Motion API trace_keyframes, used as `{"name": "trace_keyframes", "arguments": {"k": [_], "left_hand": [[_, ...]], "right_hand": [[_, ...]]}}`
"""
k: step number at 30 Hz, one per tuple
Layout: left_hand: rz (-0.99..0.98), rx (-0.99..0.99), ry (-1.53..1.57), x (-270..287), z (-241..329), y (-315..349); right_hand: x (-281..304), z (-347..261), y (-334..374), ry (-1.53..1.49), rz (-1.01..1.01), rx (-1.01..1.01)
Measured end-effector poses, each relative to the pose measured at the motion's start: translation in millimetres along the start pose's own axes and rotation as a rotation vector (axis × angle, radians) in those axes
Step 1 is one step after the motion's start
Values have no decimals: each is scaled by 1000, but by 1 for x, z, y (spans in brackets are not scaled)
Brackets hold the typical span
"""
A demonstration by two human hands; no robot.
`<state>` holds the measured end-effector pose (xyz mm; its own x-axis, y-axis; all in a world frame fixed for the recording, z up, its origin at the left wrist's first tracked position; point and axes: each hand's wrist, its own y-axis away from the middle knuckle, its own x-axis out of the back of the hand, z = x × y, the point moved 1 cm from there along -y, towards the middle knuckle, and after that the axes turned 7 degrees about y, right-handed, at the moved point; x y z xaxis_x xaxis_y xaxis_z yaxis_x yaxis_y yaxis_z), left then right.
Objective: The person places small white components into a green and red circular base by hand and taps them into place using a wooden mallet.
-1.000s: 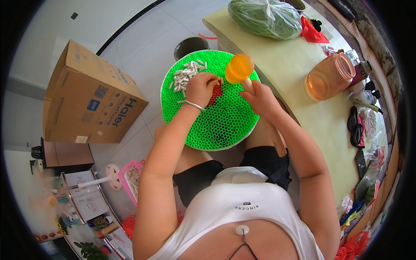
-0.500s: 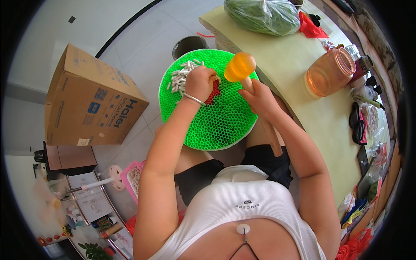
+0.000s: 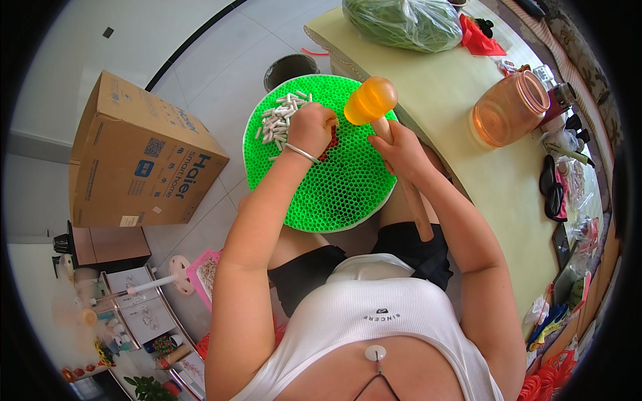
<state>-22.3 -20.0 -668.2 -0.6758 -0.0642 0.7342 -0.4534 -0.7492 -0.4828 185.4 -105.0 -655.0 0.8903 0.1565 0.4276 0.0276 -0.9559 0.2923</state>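
A round green honeycomb-celled mat (image 3: 321,197) with a pale rim lies before my thighs. On its far left part sits a loose pile of short white sticks (image 3: 275,123). My left hand (image 3: 311,130), bracelet at the wrist, is closed in a pinch over a patch of red cells (image 3: 332,143) near the mat's middle. Whatever its fingertips hold is hidden. A mallet (image 3: 372,101) with a translucent orange head and a wooden handle is gripped in my right hand (image 3: 404,150). Its head hangs over the mat's far right edge, and the handle slants down toward my lap.
A curved pale table (image 3: 461,127) runs along the right, bearing a bag of greens (image 3: 401,25), an orange-tinted jar (image 3: 508,110) and sunglasses (image 3: 552,190). At left stands a large cardboard box (image 3: 144,157). A dark bucket (image 3: 289,70) sits behind the mat; a pink basket (image 3: 200,267) is lower left.
The mallet head has shifted very slightly up and to the left. Both hands stay in nearly the same places, the left still pinched over the red patch.
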Motion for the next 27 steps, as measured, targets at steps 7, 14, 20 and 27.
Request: {"name": "trace_keyframes", "arguments": {"k": [7,14,20,27], "left_hand": [[-102,-58,-173,-1,-4,-1],[-15,219,82,28,-13,3],[-42,166,-107,54,-36,-1],[-75,123,-366,30,-30,-13]], "right_hand": [[-1,-5,0,31,-3,5],[4,-41,10,162,5,162],[-15,-50,3,440,215,399],[-4,-40,-5,268,10,69]]}}
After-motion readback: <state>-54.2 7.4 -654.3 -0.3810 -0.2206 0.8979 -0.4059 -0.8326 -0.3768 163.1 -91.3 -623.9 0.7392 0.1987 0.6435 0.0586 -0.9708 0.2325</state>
